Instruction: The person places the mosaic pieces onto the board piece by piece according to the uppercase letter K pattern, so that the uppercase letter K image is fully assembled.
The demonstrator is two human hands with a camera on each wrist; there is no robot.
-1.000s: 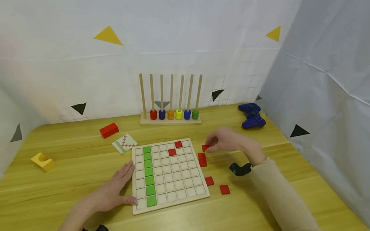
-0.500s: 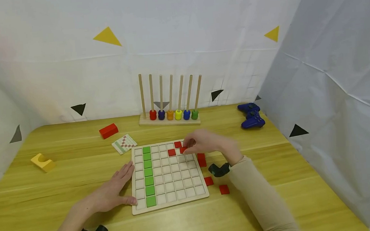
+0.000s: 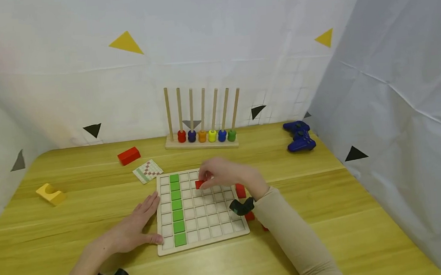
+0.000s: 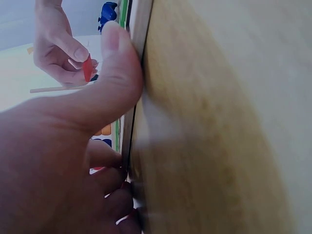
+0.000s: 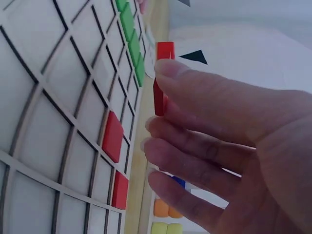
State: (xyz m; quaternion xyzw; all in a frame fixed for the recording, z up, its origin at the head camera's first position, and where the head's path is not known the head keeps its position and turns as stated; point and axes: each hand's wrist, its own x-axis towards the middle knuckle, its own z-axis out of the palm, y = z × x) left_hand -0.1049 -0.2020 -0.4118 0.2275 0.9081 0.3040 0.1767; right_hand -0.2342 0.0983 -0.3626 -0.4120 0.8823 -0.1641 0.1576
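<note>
A wooden grid board lies on the table with a full column of green tiles. My right hand hovers over the board's far middle, pinching a red tile on edge between thumb and forefinger. In the right wrist view the pinched tile hangs above the grid, near two red tiles seated in cells. My left hand lies flat on the table, thumb and fingers pressed against the board's left edge. Loose red tiles lie right of the board.
At the back stand a peg rack with coloured rings, a blue game controller, a red block, a pattern card and a yellow block. White cloth walls close in the table at the back and the right.
My right hand has carried a red tile from beside the board's right edge leftwards over the grid. The left hand and the board have stayed put.
</note>
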